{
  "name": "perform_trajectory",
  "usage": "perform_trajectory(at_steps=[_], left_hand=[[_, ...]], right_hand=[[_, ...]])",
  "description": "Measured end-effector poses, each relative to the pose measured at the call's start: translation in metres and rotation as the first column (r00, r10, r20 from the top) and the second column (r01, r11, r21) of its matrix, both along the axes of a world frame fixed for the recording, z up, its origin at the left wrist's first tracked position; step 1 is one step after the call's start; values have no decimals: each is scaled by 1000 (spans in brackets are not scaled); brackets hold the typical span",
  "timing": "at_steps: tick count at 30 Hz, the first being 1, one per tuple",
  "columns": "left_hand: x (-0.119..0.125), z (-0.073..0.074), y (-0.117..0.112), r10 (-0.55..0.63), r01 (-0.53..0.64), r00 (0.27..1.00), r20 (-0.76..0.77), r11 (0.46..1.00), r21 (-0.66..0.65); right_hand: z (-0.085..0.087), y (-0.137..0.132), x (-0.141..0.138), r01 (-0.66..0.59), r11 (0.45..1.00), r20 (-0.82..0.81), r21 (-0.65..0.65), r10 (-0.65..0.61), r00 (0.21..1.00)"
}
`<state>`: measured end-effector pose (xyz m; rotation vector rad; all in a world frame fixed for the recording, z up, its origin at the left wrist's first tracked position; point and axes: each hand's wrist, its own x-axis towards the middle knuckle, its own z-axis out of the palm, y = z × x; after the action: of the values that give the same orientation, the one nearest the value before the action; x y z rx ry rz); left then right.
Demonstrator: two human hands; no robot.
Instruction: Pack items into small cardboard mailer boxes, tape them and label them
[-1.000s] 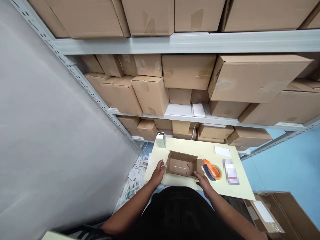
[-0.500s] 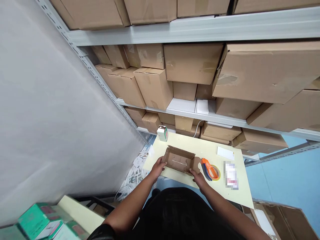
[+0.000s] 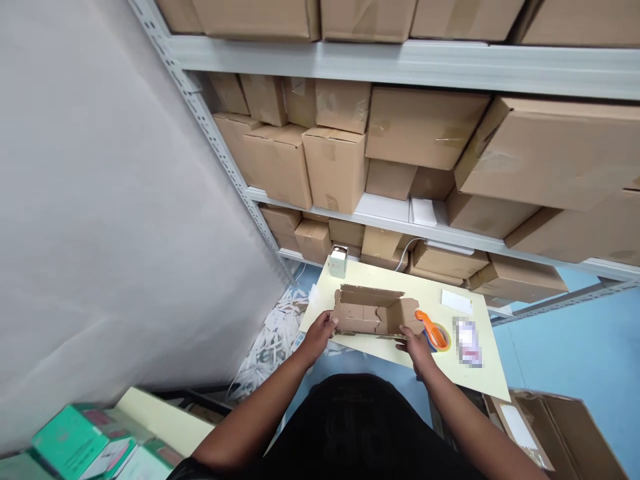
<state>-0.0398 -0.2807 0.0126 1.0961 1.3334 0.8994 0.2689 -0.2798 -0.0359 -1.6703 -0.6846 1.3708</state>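
Observation:
An open-topped brown cardboard box is held between my two hands above the near part of the pale yellow table. My left hand grips its left end, thumb at the rim. On the near right corner, my right hand closes around the cardboard, with some fingers hidden beneath. The box's inside faces me, and no contents show in it. Just right of it lies an orange tape dispenser with a roll of tape, partly behind my right hand.
A small open carton stands at the table's far left corner. White paper and a blurred item lie on the right. Shelves of cardboard boxes rise behind. Paper scraps cover the left floor; green boxes sit lower left.
The box has tilted so its inside faces me more, and its right end has shifted right. Both hands keep their hold. The whole view has turned slightly.

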Motion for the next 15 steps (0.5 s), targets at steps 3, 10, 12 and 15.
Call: perform_trajectory(at_steps=[3,10,12,15], left_hand=[[-19,7,-21,115,-114,993,-2,991,65],[-32,25,-65,489,-489,871,47,854,177],[-30,29,-81,587,-582,809,34,789,198],[-20,32,-112,710,-697,703,25,682,222]], right_hand=[[19,-4,-18,-61,998,21,22,60,998],[47,17,-60,-329,941,-11,77,331,944],[51,28,-69,-424,902,-23,77,427,904],[54,42,-82,-560,824,-14,86,563,826]])
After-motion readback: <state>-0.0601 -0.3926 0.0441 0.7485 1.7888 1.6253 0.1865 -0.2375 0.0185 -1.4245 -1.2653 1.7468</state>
